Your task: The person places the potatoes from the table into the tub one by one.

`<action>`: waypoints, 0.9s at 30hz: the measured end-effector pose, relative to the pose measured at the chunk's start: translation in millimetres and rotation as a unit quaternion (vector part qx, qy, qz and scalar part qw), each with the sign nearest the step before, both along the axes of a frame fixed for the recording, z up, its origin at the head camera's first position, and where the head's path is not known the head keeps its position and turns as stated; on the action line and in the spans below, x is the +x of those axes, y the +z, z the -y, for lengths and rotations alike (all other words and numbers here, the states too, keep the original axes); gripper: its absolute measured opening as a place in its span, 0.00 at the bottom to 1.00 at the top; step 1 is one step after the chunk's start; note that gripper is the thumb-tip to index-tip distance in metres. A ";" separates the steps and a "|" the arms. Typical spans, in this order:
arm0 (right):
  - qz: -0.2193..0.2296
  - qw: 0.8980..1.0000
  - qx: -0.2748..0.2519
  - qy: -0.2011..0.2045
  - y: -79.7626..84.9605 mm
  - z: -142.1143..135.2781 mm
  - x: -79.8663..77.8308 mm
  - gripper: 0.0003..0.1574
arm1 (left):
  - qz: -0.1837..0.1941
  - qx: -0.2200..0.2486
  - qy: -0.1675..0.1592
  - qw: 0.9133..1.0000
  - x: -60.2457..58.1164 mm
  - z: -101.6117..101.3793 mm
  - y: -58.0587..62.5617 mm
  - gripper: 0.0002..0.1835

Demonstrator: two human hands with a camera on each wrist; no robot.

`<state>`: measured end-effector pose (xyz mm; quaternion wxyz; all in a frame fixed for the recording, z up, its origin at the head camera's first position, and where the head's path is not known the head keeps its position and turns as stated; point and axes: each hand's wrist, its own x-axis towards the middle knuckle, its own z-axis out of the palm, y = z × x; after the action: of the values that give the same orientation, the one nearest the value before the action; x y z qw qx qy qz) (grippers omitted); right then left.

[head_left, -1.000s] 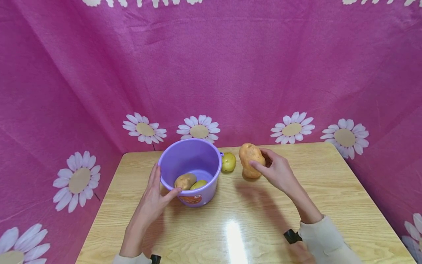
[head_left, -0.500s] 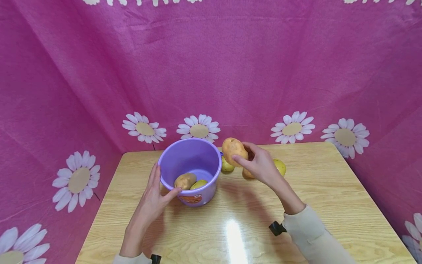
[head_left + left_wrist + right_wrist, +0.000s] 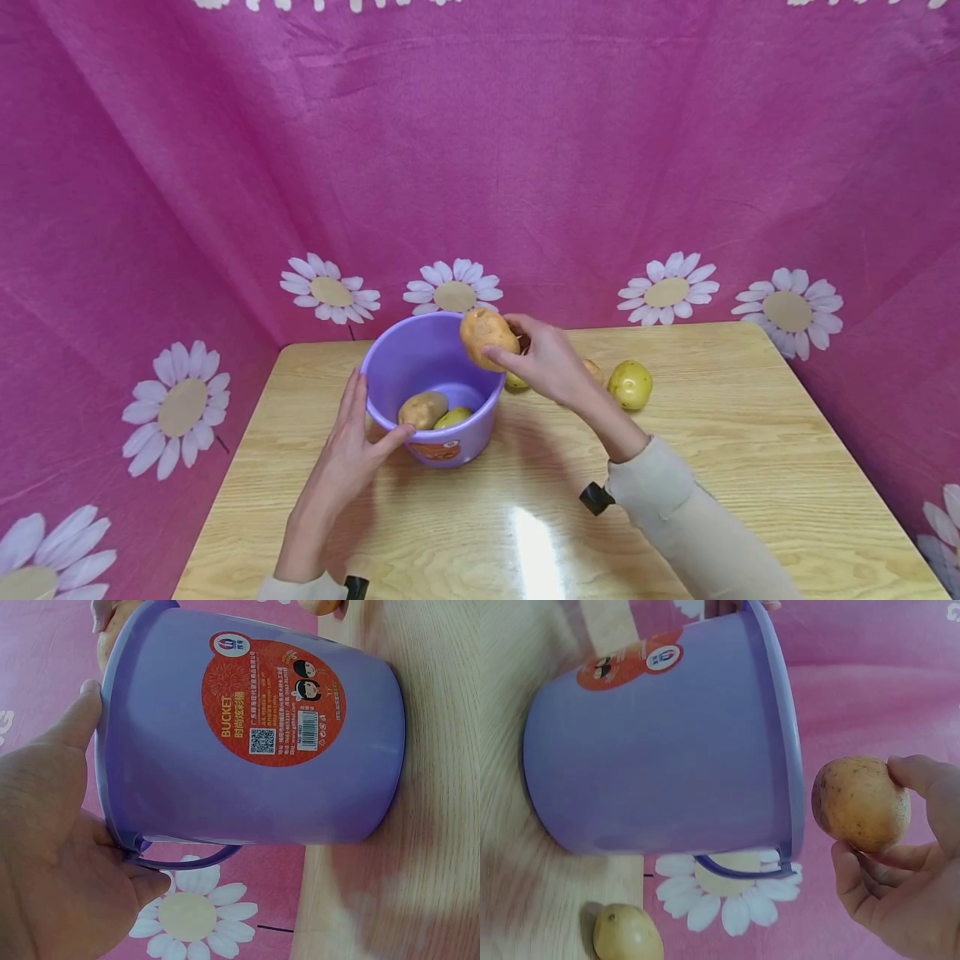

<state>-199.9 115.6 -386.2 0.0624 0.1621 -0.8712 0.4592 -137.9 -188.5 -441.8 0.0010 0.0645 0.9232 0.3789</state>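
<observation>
My left hand (image 3: 341, 458) holds the rim of a purple plastic bucket (image 3: 476, 433), thumb at the front and fingers along the left side. In the left wrist view the fingers lie beside the handle's hinge. A brown potato (image 3: 422, 410) and a smooth yellow-green potato-like piece (image 3: 454, 417) lie inside. My right hand (image 3: 551, 362) pinches a large tan potato (image 3: 486, 335) between thumb and fingers, overlapping the bucket's right rim in the head view. The right wrist view shows this potato (image 3: 862, 802) beyond the rim's level, above the bucket's mouth.
Right of the bucket on the wooden table (image 3: 750, 467) sit a yellow-green piece (image 3: 631, 385), a tan potato (image 3: 595, 372) partly behind the wrist, and another yellow-green piece (image 3: 516, 382) mostly hidden by the right hand. A pink flowered cloth (image 3: 555, 167) hangs around the table.
My right hand has carried the tan potato leftward from over the other pieces to the bucket's right rim, uncovering the yellow-green piece at right. My left hand and the bucket have stayed put.
</observation>
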 end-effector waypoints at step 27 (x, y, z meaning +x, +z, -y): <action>-0.071 0.996 0.055 0.015 -15.1 39.6 -16.6 0.36 | -0.010 -0.003 -0.001 1.000 -0.5 0.4 -0.4 0.62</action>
<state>-216.5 76.0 -401.3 0.1084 0.2111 -0.8856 0.3992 -138.4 -188.8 -442.2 -0.0078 0.0697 0.9241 0.3755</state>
